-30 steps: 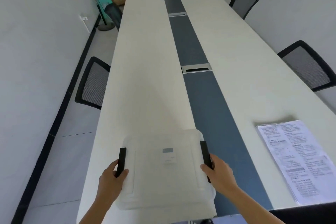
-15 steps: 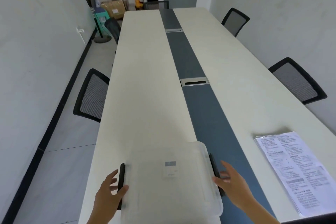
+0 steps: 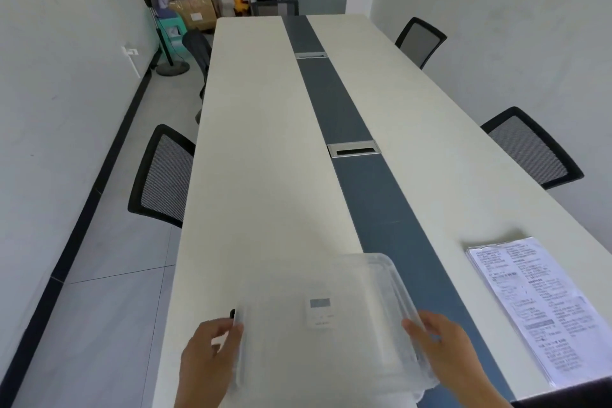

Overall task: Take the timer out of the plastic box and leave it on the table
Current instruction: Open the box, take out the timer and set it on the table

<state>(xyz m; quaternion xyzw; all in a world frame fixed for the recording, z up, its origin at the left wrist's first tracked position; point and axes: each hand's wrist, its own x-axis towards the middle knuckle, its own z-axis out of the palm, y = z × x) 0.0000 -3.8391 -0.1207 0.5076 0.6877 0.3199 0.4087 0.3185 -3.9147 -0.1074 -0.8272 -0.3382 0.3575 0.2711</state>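
Observation:
A clear plastic box (image 3: 361,270) with a translucent lid stands at the near end of the long white table (image 3: 265,142). Through the lid shows the white timer (image 3: 320,312) with its grey display, lying flat inside. My left hand (image 3: 208,353) curls around the lid's left edge, beside the black latch (image 3: 232,313). The right edge of the lid is under the fingers of my right hand (image 3: 438,349). The right latch is hidden. The lid looks blurred.
A stack of printed papers (image 3: 536,305) lies on the table to the right of the box. A dark grey strip (image 3: 351,142) with a metal cable hatch (image 3: 353,149) runs down the table's middle. Black mesh chairs (image 3: 162,175) stand along both sides.
Both hands have let go of the black side latches and now grip the lid's edges. The right latch has gone out of sight. The view has tilted up a little.

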